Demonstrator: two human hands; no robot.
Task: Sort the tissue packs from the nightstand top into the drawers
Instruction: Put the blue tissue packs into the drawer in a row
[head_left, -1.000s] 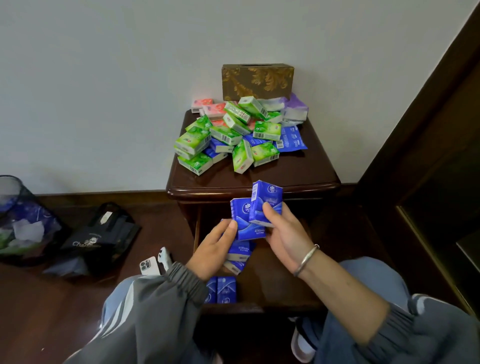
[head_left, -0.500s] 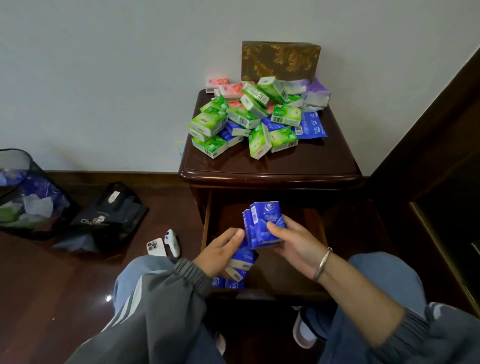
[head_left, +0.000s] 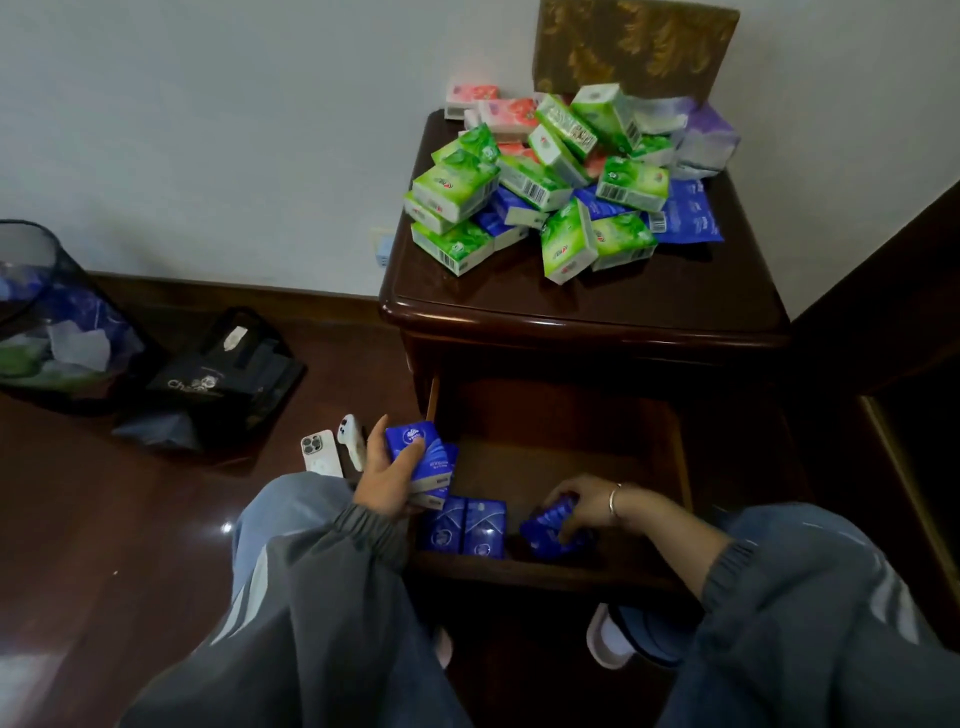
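Drawer (head_left: 571, 457) has few packs, big pile waits

The job looks only just begun. The left hand (head_left: 387, 483) grips a blue stack (head_left: 421, 457) of packs at the drawer's left edge. The right hand (head_left: 582, 501) is down inside the drawer, fingers curled round one blue pack (head_left: 553, 530). Between the two hands, a blue pair (head_left: 465, 527) lies flat, side by side, at the front of the drawer. Past the hands, the drawer floor is bare wood.

Well beyond both hands, on the nightstand top (head_left: 597, 296), sits the pile (head_left: 561, 176). Most of it is green packs (head_left: 457, 189). Pink packs (head_left: 506, 111) and pale purple packs (head_left: 709, 137) lie at the back, and a few blue ones peek out from under. I think all of these need sorting, so most of the work is left. Only one drawer shows open.

The top pack in the left hand has a round white logo and a white word that seems to start with "Vi". The rest is too small to read. The green packs show barcodes and a small red logo I cannot read. Left of the left hand, a black bag (head_left: 208, 379) on the floor has pale letters starting "Ch".
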